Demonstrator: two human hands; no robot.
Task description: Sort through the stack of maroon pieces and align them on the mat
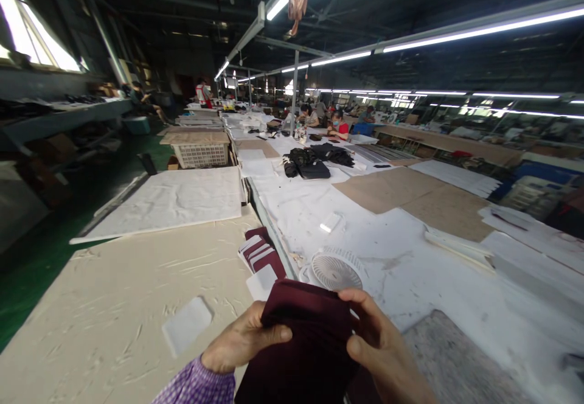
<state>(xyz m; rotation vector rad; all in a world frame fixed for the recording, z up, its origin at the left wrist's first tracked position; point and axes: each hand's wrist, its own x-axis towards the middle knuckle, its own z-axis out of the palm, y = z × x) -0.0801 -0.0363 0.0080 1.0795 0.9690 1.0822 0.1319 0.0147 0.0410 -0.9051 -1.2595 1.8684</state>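
- Grip: the left hand (249,334) clamps the maroon cloth (305,343) under its thumb; the right hand (385,346) grasps its right edge with thumb and fingers.
- The cloth is held up between both hands, above the near tabletop.
- Just beyond the grip, a white fan (335,268) lies face up.
- Ahead of the left hand: overlapping maroon pieces (267,261) with white cards; to its left, a single white card (188,323).
- Right of the right hand: a mottled grey sheet (456,355).
- Farther ahead: piled black cloth (314,160).
- Far ahead-left: a slatted crate (201,156), board-covered, contents hidden.
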